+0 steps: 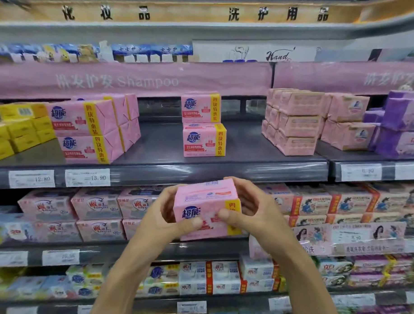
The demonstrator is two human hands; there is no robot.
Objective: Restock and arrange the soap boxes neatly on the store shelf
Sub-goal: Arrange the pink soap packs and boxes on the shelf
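Your left hand (168, 216) and right hand (251, 212) both grip one pink pack (206, 203). Your thumbs press on its printed front and your fingers curl round its sides and back. You hold it in the air just below the front edge of the shelf (164, 143), about midway along it. It is tipped so that its barcoded top face shows.

Straight above it on the shelf stands a middle stack (203, 124) of two matching packs, one squarely on the other. It is set back from the front edge and well apart from its neighbours on either side.

Toward the left end, a left stack (89, 129) of the same pink packs sits two high near the front edge, turned at an angle, with more behind it. Yellow packs (16, 131) sit just beside it at the left end.

At the right end, pale boxes (296, 122) stand three high. Past the shelf's right edge are purple packs (404, 126).

Price tags (88, 177) line the front edge, reading 12.80 and 13.90.
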